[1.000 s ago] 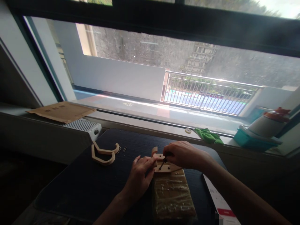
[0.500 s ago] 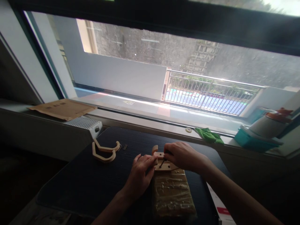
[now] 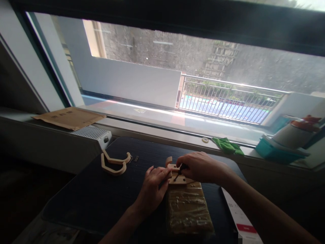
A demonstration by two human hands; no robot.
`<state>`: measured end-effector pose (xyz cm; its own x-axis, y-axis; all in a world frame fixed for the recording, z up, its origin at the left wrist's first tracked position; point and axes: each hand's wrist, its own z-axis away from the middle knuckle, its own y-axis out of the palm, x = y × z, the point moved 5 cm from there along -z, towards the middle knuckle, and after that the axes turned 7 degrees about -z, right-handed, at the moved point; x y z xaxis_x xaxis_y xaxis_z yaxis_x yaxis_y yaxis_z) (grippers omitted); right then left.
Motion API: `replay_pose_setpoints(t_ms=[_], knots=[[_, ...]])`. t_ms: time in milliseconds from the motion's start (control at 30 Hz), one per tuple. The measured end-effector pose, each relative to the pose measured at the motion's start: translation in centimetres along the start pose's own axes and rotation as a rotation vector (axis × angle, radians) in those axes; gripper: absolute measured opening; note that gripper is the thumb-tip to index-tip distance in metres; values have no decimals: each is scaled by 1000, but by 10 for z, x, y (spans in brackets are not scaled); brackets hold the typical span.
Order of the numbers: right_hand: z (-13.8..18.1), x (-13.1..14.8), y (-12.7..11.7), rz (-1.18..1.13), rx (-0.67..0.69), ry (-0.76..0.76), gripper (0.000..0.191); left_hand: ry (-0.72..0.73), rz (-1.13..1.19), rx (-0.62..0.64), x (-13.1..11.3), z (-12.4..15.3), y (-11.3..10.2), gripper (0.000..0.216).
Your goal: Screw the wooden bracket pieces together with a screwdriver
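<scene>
My right hand (image 3: 203,167) is closed around the dark handle of a screwdriver (image 3: 180,169). Its slanting shaft meets a hole in a pale wooden hook (image 3: 179,181). My left hand (image 3: 154,183) grips that hook from the left, its fingers hiding part of the wood. Behind it lies a second wooden piece with a curved tip (image 3: 169,160). Both rest on or against the far end of a brown block (image 3: 189,210) wrapped in clear, wrinkled film. Further left on the table, two more wooden hooks (image 3: 113,172) lie near a few small screws (image 3: 136,158).
The dark table (image 3: 88,200) stands against a windowsill. A phone (image 3: 242,217) lies at its right side beneath my right forearm. Along the sill are a brown envelope (image 3: 71,118), a white heater (image 3: 101,136), a green cloth (image 3: 228,146) and a teal box (image 3: 276,149).
The right hand has turned slightly, showing more of the screwdriver's handle. The left hand stays on the hook. The whole view has shifted a little, revealing more of the phone.
</scene>
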<state>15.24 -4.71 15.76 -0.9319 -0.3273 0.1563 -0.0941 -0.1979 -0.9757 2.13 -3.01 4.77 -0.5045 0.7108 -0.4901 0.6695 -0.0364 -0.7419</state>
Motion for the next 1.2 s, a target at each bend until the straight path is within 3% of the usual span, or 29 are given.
replay_pose_setpoints(t_ms=[300, 533, 800, 1200], knots=[[0, -3, 5, -31, 8, 9, 22, 5, 5, -19, 2, 1, 2, 47], [1, -6, 9, 9, -41, 59, 35, -2, 0, -5, 2, 0, 3, 44], [-1, 6, 2, 35, -11, -39, 16, 4, -2, 22, 1, 0, 2, 47], [-6, 4, 9, 84, -54, 24, 34, 3, 15, 20, 1, 0, 2, 45]])
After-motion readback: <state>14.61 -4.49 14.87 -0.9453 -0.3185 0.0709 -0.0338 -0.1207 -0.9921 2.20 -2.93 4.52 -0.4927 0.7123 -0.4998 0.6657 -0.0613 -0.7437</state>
